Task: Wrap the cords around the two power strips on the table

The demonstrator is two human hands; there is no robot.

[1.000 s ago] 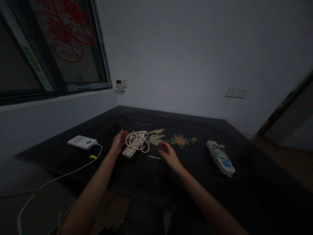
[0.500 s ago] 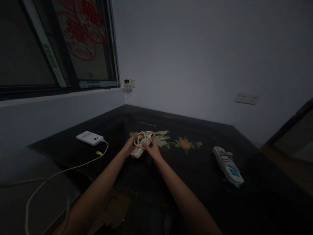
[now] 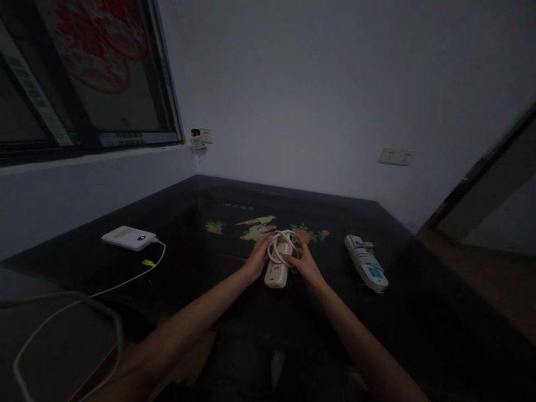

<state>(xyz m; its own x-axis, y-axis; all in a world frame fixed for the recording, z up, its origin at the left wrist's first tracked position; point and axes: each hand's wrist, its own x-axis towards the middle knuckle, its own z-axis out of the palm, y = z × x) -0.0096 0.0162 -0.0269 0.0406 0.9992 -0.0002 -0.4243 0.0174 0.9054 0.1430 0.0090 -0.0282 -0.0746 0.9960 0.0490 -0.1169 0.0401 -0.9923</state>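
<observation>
Between my two hands is a white power strip (image 3: 276, 276), pointing away from me, low over or resting on the black table; I cannot tell which. Its white cord (image 3: 273, 252) lies in loose loops over the far half. My left hand (image 3: 258, 258) grips the left side of the strip and coil. From the right, my right hand (image 3: 306, 263) holds it too, thumb across the top by the cord and fingers bent round the far side. The plug end is not clearly visible.
To the right lies a second power strip (image 3: 368, 265) with its cord wound round it. A white power bank (image 3: 129, 238) with a cable (image 3: 161, 254) sits at the left. The black table (image 3: 201, 245) carries a bird-and-flower print. Wall sockets (image 3: 396, 157) are behind.
My hands and the power strip have moved right across the table and slightly nearer. The strip now points more straight ahead. The view has turned somewhat to the right.
</observation>
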